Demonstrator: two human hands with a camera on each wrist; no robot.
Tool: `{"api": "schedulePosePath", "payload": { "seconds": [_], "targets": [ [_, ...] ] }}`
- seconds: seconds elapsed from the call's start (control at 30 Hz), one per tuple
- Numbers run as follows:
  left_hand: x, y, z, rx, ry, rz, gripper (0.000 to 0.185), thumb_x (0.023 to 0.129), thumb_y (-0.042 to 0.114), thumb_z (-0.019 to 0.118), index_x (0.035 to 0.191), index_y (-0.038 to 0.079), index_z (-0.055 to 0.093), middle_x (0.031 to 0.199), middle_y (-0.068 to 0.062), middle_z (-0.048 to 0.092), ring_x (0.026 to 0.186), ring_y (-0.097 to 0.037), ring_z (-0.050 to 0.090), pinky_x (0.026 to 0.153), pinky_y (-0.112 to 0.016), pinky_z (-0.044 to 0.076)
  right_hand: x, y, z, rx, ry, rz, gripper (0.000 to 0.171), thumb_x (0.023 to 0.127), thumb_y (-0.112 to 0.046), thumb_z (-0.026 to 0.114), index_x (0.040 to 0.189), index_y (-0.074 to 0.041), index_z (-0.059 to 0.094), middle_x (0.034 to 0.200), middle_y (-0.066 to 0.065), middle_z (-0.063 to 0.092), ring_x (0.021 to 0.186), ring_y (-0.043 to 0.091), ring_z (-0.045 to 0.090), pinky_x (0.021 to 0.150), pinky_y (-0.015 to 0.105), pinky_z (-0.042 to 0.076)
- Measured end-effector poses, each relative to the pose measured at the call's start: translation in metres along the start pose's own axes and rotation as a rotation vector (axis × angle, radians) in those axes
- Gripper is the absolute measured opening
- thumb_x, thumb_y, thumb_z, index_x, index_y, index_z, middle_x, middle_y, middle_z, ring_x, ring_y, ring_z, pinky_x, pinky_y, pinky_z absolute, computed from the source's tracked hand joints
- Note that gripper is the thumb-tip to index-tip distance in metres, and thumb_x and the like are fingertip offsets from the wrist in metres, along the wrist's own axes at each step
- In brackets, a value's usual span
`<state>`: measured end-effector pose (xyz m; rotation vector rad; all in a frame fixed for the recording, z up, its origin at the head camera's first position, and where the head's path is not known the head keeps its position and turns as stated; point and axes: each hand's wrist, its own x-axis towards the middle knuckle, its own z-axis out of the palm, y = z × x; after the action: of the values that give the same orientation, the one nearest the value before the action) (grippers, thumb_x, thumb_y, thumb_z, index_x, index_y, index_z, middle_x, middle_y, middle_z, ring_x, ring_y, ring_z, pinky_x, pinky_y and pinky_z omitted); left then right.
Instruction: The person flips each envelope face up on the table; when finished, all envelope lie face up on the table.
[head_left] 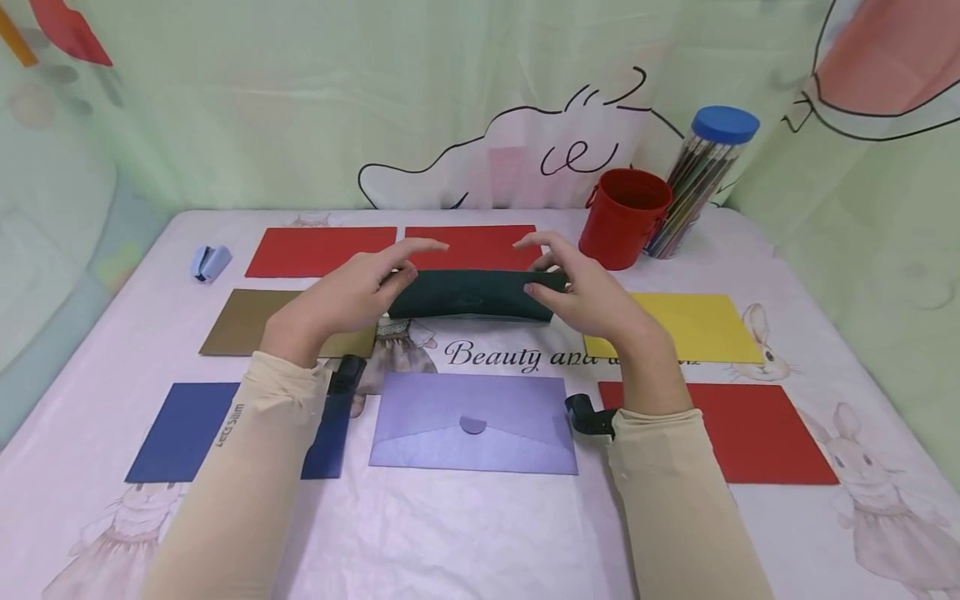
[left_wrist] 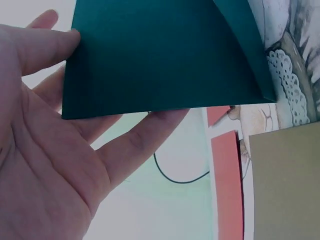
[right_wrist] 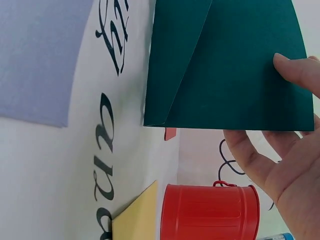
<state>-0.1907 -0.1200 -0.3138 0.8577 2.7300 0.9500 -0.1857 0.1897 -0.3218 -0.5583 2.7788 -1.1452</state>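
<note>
A dark green envelope (head_left: 472,297) stands raised on edge over the middle of the table, its flap side toward me. My left hand (head_left: 352,287) pinches its left end; in the left wrist view the thumb is at one edge of the green envelope (left_wrist: 165,60) and fingers lie behind it. At the other end, my right hand (head_left: 588,287) holds it with the thumb on the front face, while other fingers reach behind the green envelope (right_wrist: 230,75) in the right wrist view. A lavender envelope (head_left: 472,446) lies flat closer to me.
Red envelopes (head_left: 322,252) lie at the back, a brown one (head_left: 243,321) and a blue one (head_left: 180,433) at left, yellow (head_left: 675,325) and red (head_left: 765,433) ones at right. A small stapler (head_left: 210,263), a red bucket (head_left: 622,221) and a blue-lidded pencil jar (head_left: 697,187) stand behind.
</note>
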Motion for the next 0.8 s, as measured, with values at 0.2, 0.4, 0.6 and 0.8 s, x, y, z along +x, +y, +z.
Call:
{"api": "schedulePosePath", "payload": {
  "seconds": [0.2,0.4,0.6,0.8],
  "targets": [
    [0.001,0.001,0.002,-0.008,0.017,0.013,0.045,0.1,0.004,0.054,0.139,0.026,0.053,0.127,-0.004,0.057,0.114,-0.021,0.054,0.092,-0.041,0.052,0.001,0.001,0.002,-0.01,0.007,0.005,0.057,0.091,-0.007,0.073,0.137,-0.021,0.042,0.139,0.014,0.048,0.126,0.032,0.046,0.092,0.052,0.052],
    [0.003,-0.001,0.006,0.006,0.0,-0.027,0.045,0.096,0.002,0.061,0.135,0.022,0.057,0.126,-0.006,0.058,0.115,-0.024,0.054,0.09,-0.041,0.054,0.002,0.004,0.004,-0.008,-0.008,0.037,0.049,0.088,-0.004,0.074,0.127,-0.016,0.048,0.135,0.014,0.049,0.125,0.033,0.046,0.092,0.052,0.052],
    [0.006,-0.006,0.012,0.061,-0.037,-0.059,0.051,0.09,0.004,0.072,0.137,0.015,0.058,0.136,-0.008,0.054,0.124,-0.027,0.05,0.096,-0.043,0.052,0.003,0.007,0.005,-0.06,-0.006,0.1,0.042,0.084,-0.003,0.079,0.121,-0.009,0.062,0.137,0.014,0.05,0.13,0.034,0.042,0.097,0.054,0.049],
    [0.01,-0.006,0.021,0.117,-0.07,-0.137,0.066,0.081,0.011,0.083,0.141,0.019,0.057,0.142,-0.01,0.048,0.132,-0.029,0.04,0.096,-0.047,0.051,0.006,0.007,0.007,-0.114,0.011,0.184,0.049,0.08,-0.004,0.083,0.126,-0.008,0.065,0.139,0.017,0.047,0.13,0.037,0.042,0.094,0.054,0.051]
  ]
}}
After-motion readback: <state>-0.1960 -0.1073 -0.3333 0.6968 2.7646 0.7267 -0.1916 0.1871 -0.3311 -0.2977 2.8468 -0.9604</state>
